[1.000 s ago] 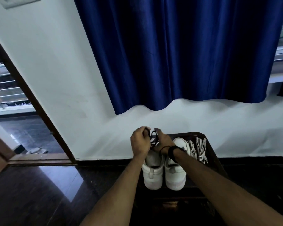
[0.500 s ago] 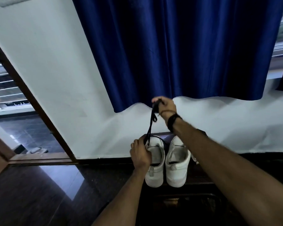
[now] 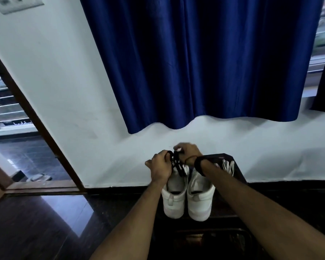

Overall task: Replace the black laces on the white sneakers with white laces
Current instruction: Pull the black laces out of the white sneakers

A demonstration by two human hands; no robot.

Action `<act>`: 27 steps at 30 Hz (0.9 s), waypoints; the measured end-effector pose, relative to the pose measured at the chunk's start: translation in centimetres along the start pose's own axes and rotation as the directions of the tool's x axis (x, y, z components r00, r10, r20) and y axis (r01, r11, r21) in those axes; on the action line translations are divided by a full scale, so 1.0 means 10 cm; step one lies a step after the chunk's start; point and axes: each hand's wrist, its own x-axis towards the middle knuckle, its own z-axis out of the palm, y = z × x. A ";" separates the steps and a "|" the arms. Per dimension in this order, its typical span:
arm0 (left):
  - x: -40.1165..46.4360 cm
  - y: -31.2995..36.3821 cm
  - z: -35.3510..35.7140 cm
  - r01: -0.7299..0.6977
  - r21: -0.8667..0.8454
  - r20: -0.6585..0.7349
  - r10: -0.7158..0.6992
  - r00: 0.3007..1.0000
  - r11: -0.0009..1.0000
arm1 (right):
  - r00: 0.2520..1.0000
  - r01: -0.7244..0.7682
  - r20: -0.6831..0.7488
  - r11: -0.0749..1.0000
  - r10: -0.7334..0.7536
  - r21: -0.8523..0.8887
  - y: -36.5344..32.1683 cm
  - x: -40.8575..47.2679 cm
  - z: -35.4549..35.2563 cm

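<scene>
Two white sneakers (image 3: 188, 196) side by side on the dark bench (image 3: 236, 171), heels toward the person, just below both hands. One black lace (image 3: 177, 163), bunched at the left shoe's front. White laces (image 3: 228, 166) lie right of the right hand (image 3: 189, 152). Left hand (image 3: 159, 164) and right hand both pinch the black lace. Versus 0.5 s ago: right hand dropped from raised, lace no longer stretched taut.

We see a dim room; daylight enters through the doorway (image 3: 17, 147), glaring on the glossy floor (image 3: 68, 211). Edges bend; the right hand (image 3: 188, 152) blurs.
</scene>
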 end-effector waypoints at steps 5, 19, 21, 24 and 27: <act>-0.03 0.04 -0.05 -0.226 -0.122 -0.114 0.213 0.970 0.966 | 0.985 0.072 0.169 0.969 -0.032 -0.237 -0.04 -0.11 0.36; -0.44 -0.36 0.19 0.102 0.060 0.008 -0.103 0.995 0.993 | 0.914 0.195 -0.404 0.848 0.025 0.493 -0.60 0.37 -0.58; -0.43 -0.35 0.17 0.120 -0.007 0.003 -0.120 0.993 0.993 | 0.940 0.227 -0.328 0.898 -0.099 0.378 -0.76 0.29 -0.73; -0.33 -0.36 0.06 0.153 -0.227 0.022 -0.152 0.988 0.962 | 0.962 0.256 -0.177 0.905 -0.205 0.341 -0.91 0.15 -0.73; -0.21 -0.32 -0.18 0.286 -0.515 0.208 -0.206 0.956 0.808 | 0.968 0.246 -0.122 0.741 -0.219 0.625 -1.12 0.05 -0.63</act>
